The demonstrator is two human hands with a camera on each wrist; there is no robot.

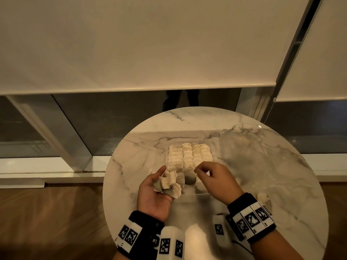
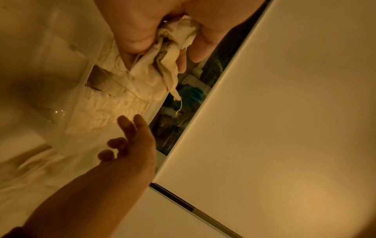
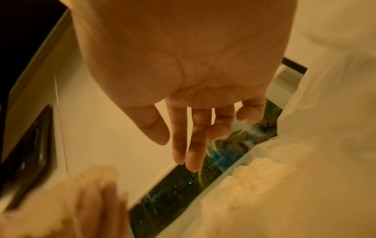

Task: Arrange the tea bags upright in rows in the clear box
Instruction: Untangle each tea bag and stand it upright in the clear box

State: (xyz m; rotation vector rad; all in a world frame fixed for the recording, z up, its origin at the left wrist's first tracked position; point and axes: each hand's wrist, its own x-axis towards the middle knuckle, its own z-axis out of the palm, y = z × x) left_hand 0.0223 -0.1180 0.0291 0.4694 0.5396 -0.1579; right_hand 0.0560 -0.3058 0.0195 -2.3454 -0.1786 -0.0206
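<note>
Marble worktop [image 1: 272,166] carries the clear box [image 1: 216,147], filled at its far end with upright tea bags [image 1: 189,154]. Left hand [image 1: 155,192] cups a loose bunch [image 1: 169,184]; right hand [image 1: 212,177] hovers over the near gap, its grip half-curled and seemingly empty. Next it likely takes one bag and stands it there.

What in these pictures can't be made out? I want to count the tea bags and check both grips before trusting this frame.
- Bunch of tea bags in the left hand: overlapping, count unclear in head and left wrist views.
- Right hand: whether it pinches a string is too small to tell; right wrist view blurred.
- Clear box near end: hidden behind both hands.
- Rows of tea bags: blurred.
</note>
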